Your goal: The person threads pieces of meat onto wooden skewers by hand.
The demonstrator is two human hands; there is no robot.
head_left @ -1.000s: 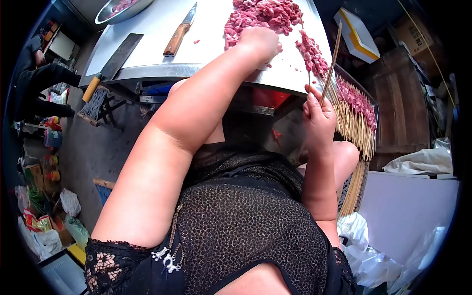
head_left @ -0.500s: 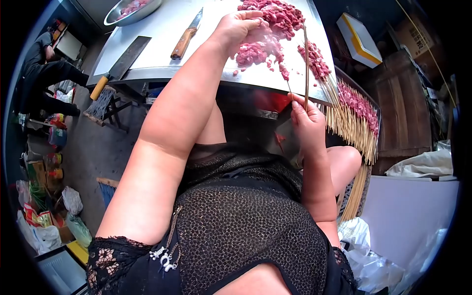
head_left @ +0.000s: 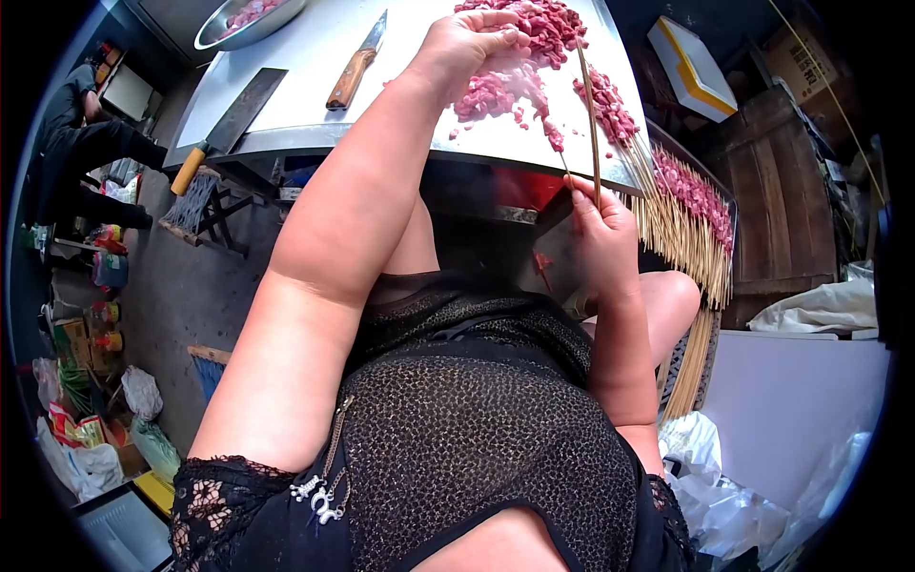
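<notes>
My right hand (head_left: 602,224) is closed on bamboo skewers. One meat skewer (head_left: 556,141) has pink meat pieces threaded along its upper part. Beside it, bare skewers (head_left: 588,114) stand up from the same hand. My left hand (head_left: 469,46) is raised over the table, fingers pinched near the red meat pile (head_left: 548,33); what lies between the fingertips is hidden. Just below that hand is a paler heap of cut meat (head_left: 484,98). Finished-looking meat skewers (head_left: 610,110) lie at the table's right edge.
On the white table (head_left: 310,114) lie a cleaver (head_left: 243,114) and a wooden-handled knife (head_left: 357,71), with a metal bowl of meat (head_left: 246,21) behind. A tray of skewers (head_left: 691,205) stands right. A seated person (head_left: 71,124) is at far left, near a folding stool (head_left: 205,210).
The view has shifted slightly. My right hand still holds the skewers, with the meat skewer a little more upright. My left hand stays by the meat, fingers pinched.
</notes>
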